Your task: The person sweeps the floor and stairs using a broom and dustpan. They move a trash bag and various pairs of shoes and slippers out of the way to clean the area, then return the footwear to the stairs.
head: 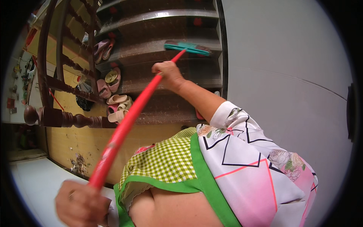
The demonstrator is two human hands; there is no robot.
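Note:
A red broom handle (132, 116) runs slantwise across the view. Near its top end, at the lower left, my left hand (80, 201) is closed around it. Farther down the handle, my right hand (169, 74) grips it just above the head. The teal broom head (187, 48) with dark bristles rests on or just over a dark wooden stair tread (136, 49), near the wall side; contact is hard to tell. The broom head is slightly blurred.
Pink slippers (104, 88), beige sandals (117, 115) and purple shoes (101, 46) stand on the steps beside a turned wooden banister (76, 118). A grey wall (278, 56) bounds the right. Debris (80, 164) lies on the yellowish floor, lower left. A black bag (83, 100) stands behind the banister.

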